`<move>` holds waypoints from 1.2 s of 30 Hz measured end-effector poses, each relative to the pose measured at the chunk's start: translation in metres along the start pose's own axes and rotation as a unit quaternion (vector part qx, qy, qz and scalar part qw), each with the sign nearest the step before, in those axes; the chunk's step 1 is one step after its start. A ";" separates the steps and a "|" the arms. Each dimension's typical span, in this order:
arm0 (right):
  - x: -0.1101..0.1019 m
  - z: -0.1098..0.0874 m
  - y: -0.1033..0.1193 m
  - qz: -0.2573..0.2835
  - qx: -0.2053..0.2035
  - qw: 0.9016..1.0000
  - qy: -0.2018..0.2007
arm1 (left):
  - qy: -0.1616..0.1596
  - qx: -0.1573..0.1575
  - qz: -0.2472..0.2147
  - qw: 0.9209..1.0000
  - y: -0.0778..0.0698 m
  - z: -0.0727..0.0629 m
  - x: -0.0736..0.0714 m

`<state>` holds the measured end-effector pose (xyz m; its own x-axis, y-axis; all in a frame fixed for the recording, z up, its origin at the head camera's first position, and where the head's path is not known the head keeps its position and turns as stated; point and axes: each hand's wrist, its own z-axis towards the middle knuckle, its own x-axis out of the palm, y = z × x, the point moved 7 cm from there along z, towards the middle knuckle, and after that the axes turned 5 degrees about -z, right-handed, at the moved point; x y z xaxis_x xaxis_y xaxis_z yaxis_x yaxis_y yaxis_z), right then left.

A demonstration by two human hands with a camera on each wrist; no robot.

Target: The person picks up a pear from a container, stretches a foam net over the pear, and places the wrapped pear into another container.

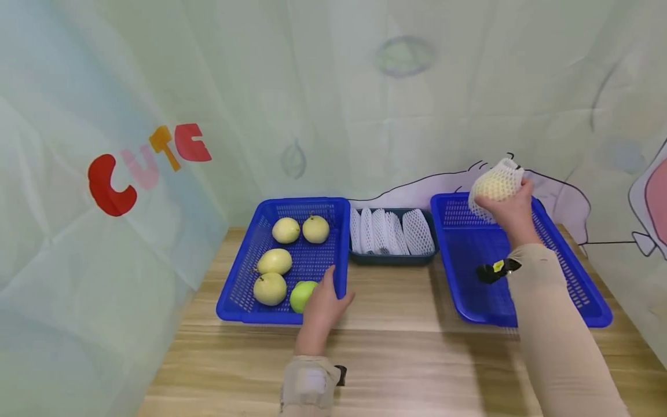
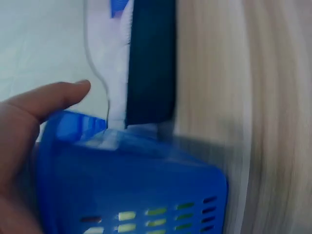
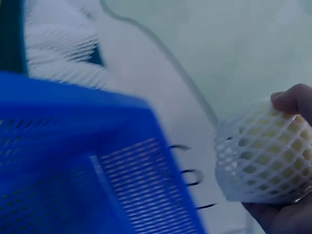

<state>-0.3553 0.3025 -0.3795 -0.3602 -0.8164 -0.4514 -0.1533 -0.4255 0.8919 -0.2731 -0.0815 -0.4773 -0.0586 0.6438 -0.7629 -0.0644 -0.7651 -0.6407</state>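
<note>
My right hand (image 1: 512, 211) grips a pale yellow pear in a white foam net (image 1: 497, 184), raised over the far side of the right blue basket (image 1: 458, 301). In the right wrist view, thumb and fingers wrap the netted fruit from opposite sides. At the near right corner of the left blue basket (image 1: 234, 313), my left hand (image 1: 322, 310) reaches over the rim with thumb spread. Beside its fingers lies a green apple (image 1: 301, 296), partly hidden by the hand. Several pale yellow pears, one of them a front pear (image 1: 270, 289), lie in that basket.
Between the baskets stands a dark green tray (image 1: 393, 260) with several white foam nets (image 1: 379, 231) lined up in it. Everything rests on a wood-grain table (image 1: 396, 347). A printed cloth backdrop (image 1: 333, 104) hangs close behind and on the left.
</note>
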 end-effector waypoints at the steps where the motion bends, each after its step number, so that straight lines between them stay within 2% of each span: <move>1: 0.003 0.008 -0.007 -0.003 0.007 1.000 0.000 | 0.010 -0.008 0.000 1.000 0.004 0.002 0.003; 3: 0.013 0.019 -0.022 0.006 0.023 1.000 0.013 | 0.021 -0.022 -0.004 1.000 0.008 0.005 0.007; 6: 0.029 0.030 -0.043 0.029 0.051 0.998 0.027 | 0.019 -0.041 -0.005 0.999 0.011 0.007 0.008; 10: 0.044 0.039 -0.072 0.037 0.073 0.996 0.033 | 0.017 -0.041 -0.002 0.999 0.010 0.006 0.006; 18: 0.073 0.044 -0.117 -0.011 0.013 0.997 0.076 | 0.009 -0.039 0.001 0.999 0.016 -0.007 0.010; 27: 0.086 0.050 -0.128 -0.028 -0.017 0.995 0.096 | 0.007 -0.044 0.008 0.999 0.017 -0.009 0.015; 36: 0.090 0.059 -0.121 -0.018 -0.050 0.994 0.098 | -0.005 -0.041 0.007 0.999 0.013 0.001 0.012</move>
<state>-0.4234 0.3035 -0.5264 -0.1688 -0.8561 -0.4884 -0.0679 -0.4843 0.8723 -0.2754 -0.0834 -0.4949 -0.0692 0.6321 -0.7718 0.0179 -0.7727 -0.6345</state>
